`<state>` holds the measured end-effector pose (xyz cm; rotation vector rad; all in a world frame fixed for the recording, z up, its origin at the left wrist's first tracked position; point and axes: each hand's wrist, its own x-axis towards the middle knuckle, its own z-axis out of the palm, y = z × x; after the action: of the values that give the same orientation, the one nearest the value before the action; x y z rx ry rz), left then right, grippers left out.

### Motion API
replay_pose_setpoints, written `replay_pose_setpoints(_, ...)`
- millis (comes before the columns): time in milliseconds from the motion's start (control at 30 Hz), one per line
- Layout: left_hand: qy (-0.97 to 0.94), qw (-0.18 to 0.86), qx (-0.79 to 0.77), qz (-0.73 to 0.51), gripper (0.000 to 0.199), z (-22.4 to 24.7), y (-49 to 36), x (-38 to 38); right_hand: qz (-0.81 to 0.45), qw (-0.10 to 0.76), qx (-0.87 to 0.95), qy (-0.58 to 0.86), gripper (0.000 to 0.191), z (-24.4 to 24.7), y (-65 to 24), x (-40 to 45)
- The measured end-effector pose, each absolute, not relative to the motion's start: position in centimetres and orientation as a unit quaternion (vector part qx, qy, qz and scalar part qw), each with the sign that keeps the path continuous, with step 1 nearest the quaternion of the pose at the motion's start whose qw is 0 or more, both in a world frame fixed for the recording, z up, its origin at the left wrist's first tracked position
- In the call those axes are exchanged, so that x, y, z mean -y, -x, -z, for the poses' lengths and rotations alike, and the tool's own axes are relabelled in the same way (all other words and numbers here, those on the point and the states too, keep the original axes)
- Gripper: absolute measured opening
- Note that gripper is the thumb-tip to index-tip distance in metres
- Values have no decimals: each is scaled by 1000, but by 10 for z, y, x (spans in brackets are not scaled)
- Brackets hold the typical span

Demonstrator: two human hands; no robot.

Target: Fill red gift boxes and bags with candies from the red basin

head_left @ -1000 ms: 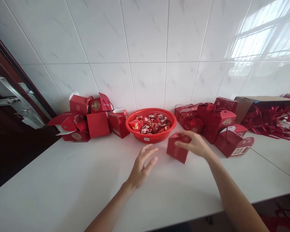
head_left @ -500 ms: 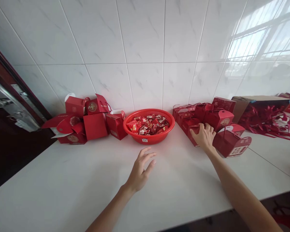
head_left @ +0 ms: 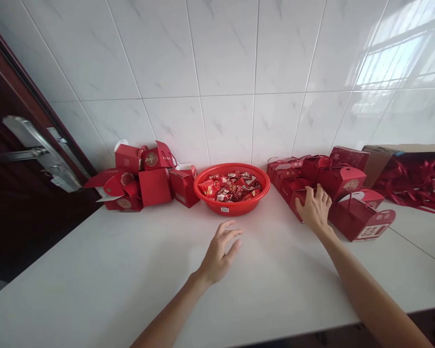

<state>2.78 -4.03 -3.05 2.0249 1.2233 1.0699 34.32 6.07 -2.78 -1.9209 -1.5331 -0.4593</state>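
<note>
My left hand hovers over the white table in front of the basket, fingers apart and holding nothing. Behind it stands a red plastic basket filled with wrapped candies. Off to the right, my right hand reaches in front of a group of closed red gift boxes, its fingers spread. Whether its fingertips touch a box is hard to make out. Beside that hand sits a red gift box with a handle and a square printed code on its end.
Several red gift boxes, some with flaps up, are piled at the left by the dark door with its metal handle. At the right, a cardboard box on its side spills dark red ribbons. A tiled wall rises behind.
The view has turned slightly left, so everything appears shifted right and more of the door shows. Both hands keep nearly the same pose over the table and by the boxes.
</note>
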Motion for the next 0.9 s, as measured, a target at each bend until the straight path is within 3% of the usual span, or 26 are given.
replay_pose_setpoints(233,-741,257,-465,-410,32,31,-24,37,199,374,599,680,50,20,-335,-55)
replay_pose_setpoints(433,-696,176,-495,-489,26,19,4,14,138,446,757,458,32,20,-287,-27)
replay_pose_setpoints(533,-640,95,-548,-530,26,2,40,-7,103,437,835,318,30,34,-253,-3)
replay_pose_setpoints(700,-511,-39,-681,-523,21,-50,123,-37,41,395,902,171,42,61,-216,29)
replay_pose_setpoints(833,-430,-111,-773,-453,10,-86,182,-41,17,358,922,150,44,71,-209,33)
replay_pose_setpoints(900,-427,-122,-802,-400,14,-94,202,-37,10,356,920,167,43,71,-209,33)
